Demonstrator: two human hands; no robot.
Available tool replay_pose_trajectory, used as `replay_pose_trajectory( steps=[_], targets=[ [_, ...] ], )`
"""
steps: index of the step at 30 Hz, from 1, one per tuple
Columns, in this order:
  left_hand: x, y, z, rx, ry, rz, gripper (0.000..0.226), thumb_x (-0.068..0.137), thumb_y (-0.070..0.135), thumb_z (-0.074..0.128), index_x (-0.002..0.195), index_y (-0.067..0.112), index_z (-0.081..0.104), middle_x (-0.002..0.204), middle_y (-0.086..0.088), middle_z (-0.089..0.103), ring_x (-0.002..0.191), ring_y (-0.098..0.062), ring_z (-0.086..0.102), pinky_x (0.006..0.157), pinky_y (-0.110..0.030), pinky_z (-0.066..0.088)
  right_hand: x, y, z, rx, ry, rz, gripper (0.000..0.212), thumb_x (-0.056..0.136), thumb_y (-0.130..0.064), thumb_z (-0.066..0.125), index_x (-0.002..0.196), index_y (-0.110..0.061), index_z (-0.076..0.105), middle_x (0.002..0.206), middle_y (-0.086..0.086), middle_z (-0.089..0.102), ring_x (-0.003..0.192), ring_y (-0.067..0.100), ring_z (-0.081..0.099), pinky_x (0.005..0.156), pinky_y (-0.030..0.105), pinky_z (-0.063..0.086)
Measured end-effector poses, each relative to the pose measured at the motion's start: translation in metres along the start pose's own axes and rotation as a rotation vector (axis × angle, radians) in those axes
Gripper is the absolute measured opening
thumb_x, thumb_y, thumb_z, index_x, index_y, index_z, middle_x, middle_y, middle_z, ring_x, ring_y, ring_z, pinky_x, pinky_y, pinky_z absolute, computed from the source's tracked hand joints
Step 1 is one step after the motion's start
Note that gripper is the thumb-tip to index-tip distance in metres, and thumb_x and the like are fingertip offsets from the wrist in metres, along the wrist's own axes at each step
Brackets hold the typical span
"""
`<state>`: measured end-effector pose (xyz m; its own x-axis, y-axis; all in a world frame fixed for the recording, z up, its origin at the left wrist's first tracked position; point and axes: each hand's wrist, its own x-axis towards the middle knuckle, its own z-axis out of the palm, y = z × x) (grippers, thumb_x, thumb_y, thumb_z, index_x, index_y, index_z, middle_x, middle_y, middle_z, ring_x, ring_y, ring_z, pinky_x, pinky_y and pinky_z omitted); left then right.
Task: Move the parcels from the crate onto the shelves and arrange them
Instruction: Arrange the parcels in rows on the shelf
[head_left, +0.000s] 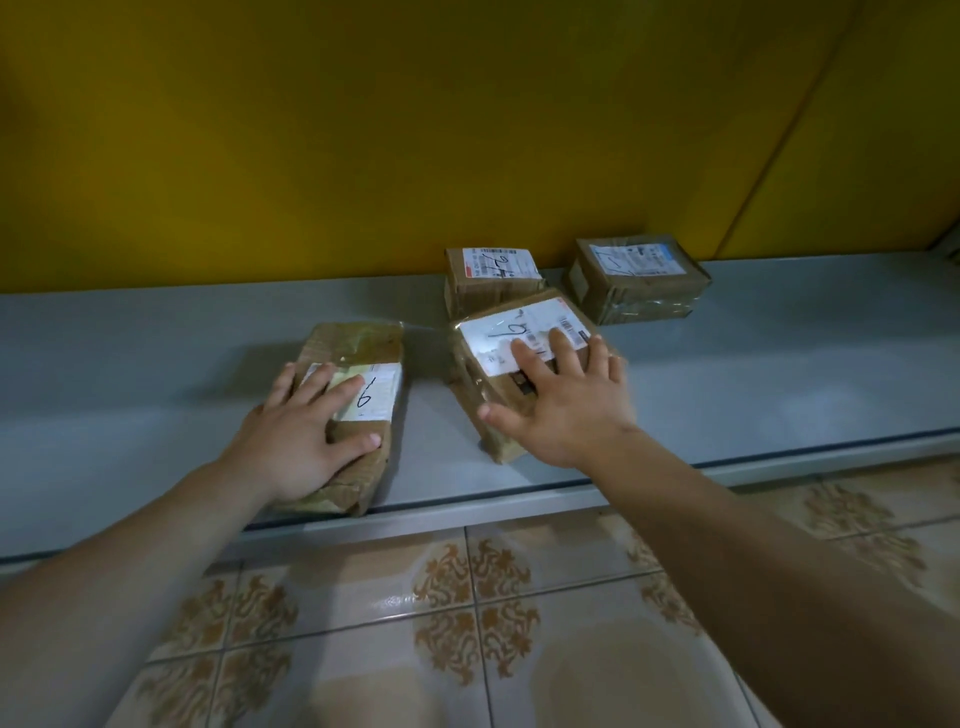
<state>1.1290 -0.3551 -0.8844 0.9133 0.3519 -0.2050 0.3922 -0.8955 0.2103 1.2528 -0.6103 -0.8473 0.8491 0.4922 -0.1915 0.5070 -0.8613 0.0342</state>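
Observation:
Several brown taped parcels with white labels lie on a low grey shelf (156, 364). My left hand (306, 431) rests flat, fingers spread, on a long parcel (358, 353) near the shelf's front edge. My right hand (561, 400) presses with straight spread fingers on a second parcel (498, 338), which sits at an angle. Behind it, against the wall, stand a parcel marked 27 (491, 275) and another parcel (639, 280) to its right. No crate is in view.
A yellow wall (415, 130) backs the shelf. The shelf's front lip (727, 473) runs across the view just above a patterned tiled floor (467, 597). Bare shelf surface stretches to the left and right of the parcels.

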Motion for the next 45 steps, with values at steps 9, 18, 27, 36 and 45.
replay_pose_trajectory(
  steps=[9, 18, 27, 36, 45],
  targets=[
    [-0.003, 0.025, 0.012, 0.019, -0.023, -0.147, 0.098, 0.074, 0.084, 0.044, 0.151, 0.044, -0.002, 0.161, 0.009, -0.017, 0.146, -0.030, -0.021, 0.114, -0.061, 0.005, 0.007, 0.022, -0.006, 0.192, -0.032, 0.007, 0.096, 0.074, -0.088, 0.045, 0.153, -0.051, 0.006, 0.166, -0.004, -0.010, 0.149, 0.038, -0.020, 0.117, 0.067, 0.006],
    [0.001, 0.012, 0.008, 0.029, -0.011, -0.077, 0.091, 0.079, 0.076, 0.047, 0.151, 0.045, -0.001, 0.161, 0.010, -0.015, 0.147, -0.026, -0.019, 0.114, -0.056, 0.010, -0.016, 0.003, -0.001, 0.018, 0.038, 0.075, 0.097, 0.075, -0.093, 0.027, 0.154, -0.042, 0.005, 0.166, 0.007, -0.003, 0.149, 0.045, -0.007, 0.115, 0.068, 0.006],
    [0.001, 0.010, 0.009, 0.021, -0.023, -0.072, 0.093, 0.075, 0.077, 0.043, 0.150, 0.046, -0.002, 0.161, 0.011, -0.016, 0.146, -0.025, -0.020, 0.114, -0.056, 0.009, -0.005, 0.003, -0.002, 0.030, 0.094, 0.053, 0.090, 0.073, -0.093, 0.032, 0.147, -0.042, 0.025, 0.159, 0.006, 0.019, 0.146, 0.042, 0.012, 0.111, 0.062, 0.025],
    [0.000, 0.012, 0.009, 0.027, -0.021, -0.078, 0.091, 0.078, 0.076, 0.045, 0.151, 0.046, -0.001, 0.161, 0.011, -0.016, 0.146, -0.024, -0.021, 0.115, -0.055, 0.008, 0.001, -0.009, 0.002, 0.116, 0.148, 0.086, 0.085, 0.075, -0.087, 0.036, 0.143, -0.035, 0.032, 0.158, 0.002, 0.024, 0.147, 0.038, 0.012, 0.108, 0.064, 0.027],
    [0.007, -0.001, -0.001, -0.002, -0.039, -0.054, 0.100, 0.059, 0.079, 0.038, 0.149, 0.050, 0.005, 0.161, 0.016, -0.011, 0.147, -0.019, -0.017, 0.115, -0.053, 0.009, -0.022, 0.007, 0.010, 0.085, 0.187, -0.012, 0.077, 0.080, -0.083, 0.040, 0.143, -0.039, 0.034, 0.157, -0.007, 0.023, 0.147, 0.029, 0.010, 0.111, 0.055, 0.024]
  ],
)
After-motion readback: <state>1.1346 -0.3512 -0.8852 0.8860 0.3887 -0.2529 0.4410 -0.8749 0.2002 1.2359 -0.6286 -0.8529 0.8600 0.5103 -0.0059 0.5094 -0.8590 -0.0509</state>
